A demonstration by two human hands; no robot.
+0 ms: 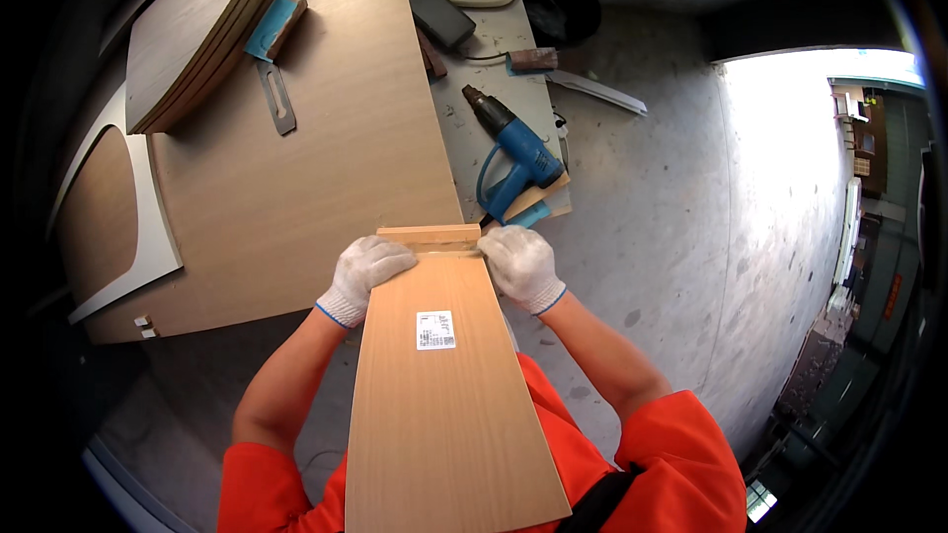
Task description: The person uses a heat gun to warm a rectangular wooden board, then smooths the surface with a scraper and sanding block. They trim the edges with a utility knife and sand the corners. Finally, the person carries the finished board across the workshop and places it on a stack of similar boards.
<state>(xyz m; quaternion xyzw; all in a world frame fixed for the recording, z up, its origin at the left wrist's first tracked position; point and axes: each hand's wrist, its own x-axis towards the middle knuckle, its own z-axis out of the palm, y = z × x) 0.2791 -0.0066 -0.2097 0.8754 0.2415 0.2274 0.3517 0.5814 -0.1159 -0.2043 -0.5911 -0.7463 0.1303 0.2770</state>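
A long light-brown wooden board [449, 415] with a white label [435, 330] lies lengthwise before me, its near end against my body. At its far end is a raised cross strip [427, 233], close to the table's edge. My left hand [367, 274], in a white knit glove, is closed on the far left corner, fingers over the top. My right hand [521, 265], gloved alike, is closed at the far right corner. Its fingertips press at the strip's end; whether they also pinch something small is hidden.
A blue heat gun [523, 153] lies on a narrow side surface. Left of it, the big wooden table [326, 158] carries stacked curved panels [197, 30], a blue-faced block [275, 28], a slotted metal plate [276, 99] and a white-edged panel [153, 227]. Concrete floor [662, 207] extends right.
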